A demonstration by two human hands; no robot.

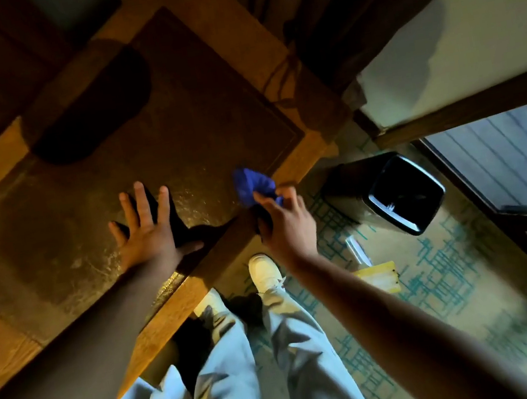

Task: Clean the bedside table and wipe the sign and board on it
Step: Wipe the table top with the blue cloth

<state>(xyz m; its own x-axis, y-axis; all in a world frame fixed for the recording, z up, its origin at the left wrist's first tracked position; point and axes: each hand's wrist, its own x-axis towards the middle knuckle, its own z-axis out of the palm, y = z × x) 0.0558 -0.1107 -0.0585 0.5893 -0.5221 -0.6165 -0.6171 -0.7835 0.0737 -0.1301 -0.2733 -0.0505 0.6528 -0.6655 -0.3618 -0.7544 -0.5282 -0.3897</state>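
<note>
The wooden bedside table [60, 210] fills the upper left, with a dark leather-like inlay and a lighter wood border. My left hand [144, 230] lies flat on the inlay near the front edge, fingers spread, holding nothing. My right hand [288, 221] is at the table's front right corner, pinching a crumpled blue cloth [252, 183] that rests against the table edge. No sign or board shows on the table top.
A dark rounded shadow [85, 106] crosses the back of the table. On the patterned carpet stand a bin with a black liner [404, 194], a clear bottle [356, 250] and a yellow item [383, 278]. My legs and white shoes [265, 271] are below. Curtains [293, 5] hang behind.
</note>
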